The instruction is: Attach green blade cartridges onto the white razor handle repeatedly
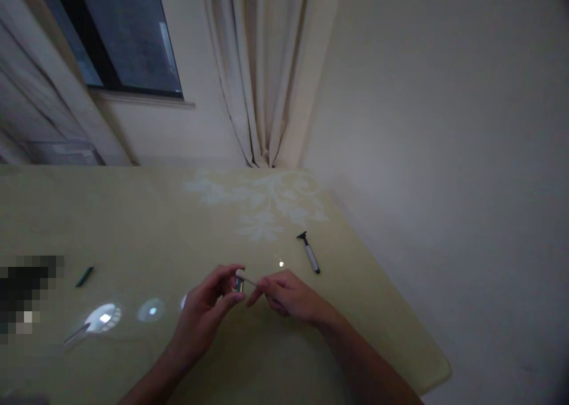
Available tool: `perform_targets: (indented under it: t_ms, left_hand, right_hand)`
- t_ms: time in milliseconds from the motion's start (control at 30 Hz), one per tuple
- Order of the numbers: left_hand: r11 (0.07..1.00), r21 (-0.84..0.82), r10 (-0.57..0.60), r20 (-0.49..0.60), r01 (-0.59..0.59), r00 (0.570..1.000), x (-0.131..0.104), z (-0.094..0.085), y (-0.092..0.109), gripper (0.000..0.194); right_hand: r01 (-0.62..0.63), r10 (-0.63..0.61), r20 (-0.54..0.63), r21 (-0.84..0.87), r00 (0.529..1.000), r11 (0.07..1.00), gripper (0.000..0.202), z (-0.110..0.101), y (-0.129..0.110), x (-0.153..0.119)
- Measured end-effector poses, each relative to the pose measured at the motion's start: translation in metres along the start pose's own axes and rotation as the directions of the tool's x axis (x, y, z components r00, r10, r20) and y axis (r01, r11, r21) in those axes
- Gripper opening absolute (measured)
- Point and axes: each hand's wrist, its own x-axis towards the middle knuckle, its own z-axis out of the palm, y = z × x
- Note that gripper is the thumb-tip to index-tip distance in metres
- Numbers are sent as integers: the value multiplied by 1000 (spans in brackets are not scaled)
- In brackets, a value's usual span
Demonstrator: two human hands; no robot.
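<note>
Between its thumb and fingertips, my left hand (207,307) grips a small razor head (240,285), narrow and dark with a bluish and light strip. My right hand (284,295) is closed in a pinch around a thin pale cotton swab (251,281). The swab's white end touches or overlaps the upper part of the razor head; which of these I cannot tell. Just beyond my right hand lies a razor (311,255) with a grey and black handle, its dark top end pointing away from me.
The glossy yellow-green table (146,227) has a pale floral pattern and light reflections. At left lie a short dark green piece (84,276) and a thin stick-like item (76,337), near a pixelated patch. Curtains (258,67) and a wall (422,126) bound the table.
</note>
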Motion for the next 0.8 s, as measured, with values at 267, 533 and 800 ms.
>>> perform_targets:
  t_ms: [267,533,800]
  left_hand:
    - [1000,-18,-10,-32,9,999,0,0,3,31]
    - [1000,14,-6,-46,6,999,3,-3,8,31]
    - [999,40,29,-29,-28,999,2,-3,6,31]
  right_hand:
    - [41,-53,-107,-117,993,992,68,-1,0,1]
    - [39,-51,-65,-174,997,984,67,0,3,1]
    - [-12,13,12,-93,1000,996,69,-2,2,1]
